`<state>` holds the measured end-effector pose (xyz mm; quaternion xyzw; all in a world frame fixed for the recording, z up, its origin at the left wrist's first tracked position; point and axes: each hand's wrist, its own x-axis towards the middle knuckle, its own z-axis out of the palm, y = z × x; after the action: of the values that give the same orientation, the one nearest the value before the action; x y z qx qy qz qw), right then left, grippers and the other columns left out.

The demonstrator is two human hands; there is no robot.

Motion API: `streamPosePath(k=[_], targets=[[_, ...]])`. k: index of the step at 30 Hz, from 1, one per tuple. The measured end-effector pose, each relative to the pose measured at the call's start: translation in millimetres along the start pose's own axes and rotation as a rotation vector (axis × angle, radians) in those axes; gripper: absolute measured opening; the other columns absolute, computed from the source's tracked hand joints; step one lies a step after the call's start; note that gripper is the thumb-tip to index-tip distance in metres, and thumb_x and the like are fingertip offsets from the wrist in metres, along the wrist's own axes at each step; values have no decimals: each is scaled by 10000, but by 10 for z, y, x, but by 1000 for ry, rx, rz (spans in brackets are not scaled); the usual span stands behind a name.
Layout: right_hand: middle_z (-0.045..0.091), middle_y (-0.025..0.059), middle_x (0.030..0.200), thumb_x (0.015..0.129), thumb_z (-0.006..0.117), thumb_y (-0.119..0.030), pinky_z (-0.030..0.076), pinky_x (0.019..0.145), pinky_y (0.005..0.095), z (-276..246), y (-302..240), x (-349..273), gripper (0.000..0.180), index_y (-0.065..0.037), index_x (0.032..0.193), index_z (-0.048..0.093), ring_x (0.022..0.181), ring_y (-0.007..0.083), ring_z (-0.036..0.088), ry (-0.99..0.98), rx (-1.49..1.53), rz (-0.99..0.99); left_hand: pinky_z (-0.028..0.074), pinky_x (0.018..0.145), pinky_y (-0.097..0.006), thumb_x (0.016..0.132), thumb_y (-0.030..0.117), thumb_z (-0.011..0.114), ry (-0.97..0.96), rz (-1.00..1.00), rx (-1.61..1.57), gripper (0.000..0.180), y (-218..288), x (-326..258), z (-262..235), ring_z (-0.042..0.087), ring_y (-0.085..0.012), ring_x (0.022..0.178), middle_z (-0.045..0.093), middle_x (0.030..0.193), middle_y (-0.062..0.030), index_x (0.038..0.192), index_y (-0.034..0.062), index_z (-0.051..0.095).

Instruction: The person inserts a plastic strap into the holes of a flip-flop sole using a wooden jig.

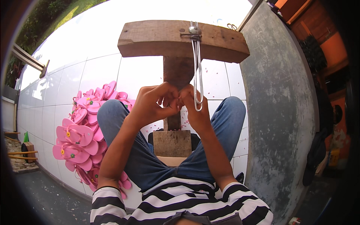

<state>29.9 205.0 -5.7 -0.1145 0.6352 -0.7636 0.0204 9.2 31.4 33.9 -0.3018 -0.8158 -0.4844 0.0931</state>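
left hand (154,102), right hand (191,108) meet, fingers pinched; cannot tell holding what. wire loop (200,67) hangs close: could catch right hand if it lifts.

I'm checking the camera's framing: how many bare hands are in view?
2: the left hand and the right hand, close together in front of the wooden post; some fingertips are hidden.

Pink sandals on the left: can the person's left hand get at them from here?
Probably yes: the sandals lie heaped beside the left knee, largely uncovered. The left hand, close by the right hand, would likely have to pass over or around that knee.
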Motion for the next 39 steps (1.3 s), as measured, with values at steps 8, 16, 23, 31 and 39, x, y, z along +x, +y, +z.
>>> streamPosePath(k=[8, 16, 23, 31, 39], targets=[[650, 68, 1055, 862, 711, -39, 562, 693, 298, -103, -133, 26, 191, -33, 1048, 670, 890, 171, 669, 60, -385, -352, 458, 556, -211, 835, 64, 697, -53, -294, -406, 116, -91, -31, -2, 596, -36, 638, 664, 713, 7, 924, 18, 639], [660, 21, 975, 734, 819, -58, 574, 600, 295, -179, -94, 90, 216, -65, 929, 726, 826, 170, 669, 81, -790, -716, 446, 585, -199, 907, 90, 658, -231, -488, -737, 104, -162, -37, -48, 609, -41, 679, 668, 733, -6, 970, 16, 621], [657, 8, 920, 725, 831, -91, 574, 605, 289, -143, -170, 61, 151, -58, 827, 724, 772, 153, 658, 40, -786, -696, 436, 585, -194, 921, 100, 643, -254, -516, -674, 90, -225, -88, -81, 605, -35, 669, 664, 720, 2, 952, 17, 623], [649, 79, 890, 851, 753, -94, 547, 647, 343, -144, -140, 37, 152, -20, 927, 645, 771, 218, 671, -76, -672, -422, 425, 558, -207, 893, 95, 659, -226, -439, -485, 81, -189, -111, -88, 576, -23, 630, 645, 688, 25, 922, 29, 621], [607, 129, 901, 988, 599, -104, 530, 680, 337, -50, 25, 28, 123, 11, 1007, 559, 766, 226, 655, -84, -375, -166, 450, 531, -247, 711, 64, 750, -29, -74, 67, 207, -71, -110, -33, 569, -90, 565, 602, 664, -15, 884, 52, 637]])
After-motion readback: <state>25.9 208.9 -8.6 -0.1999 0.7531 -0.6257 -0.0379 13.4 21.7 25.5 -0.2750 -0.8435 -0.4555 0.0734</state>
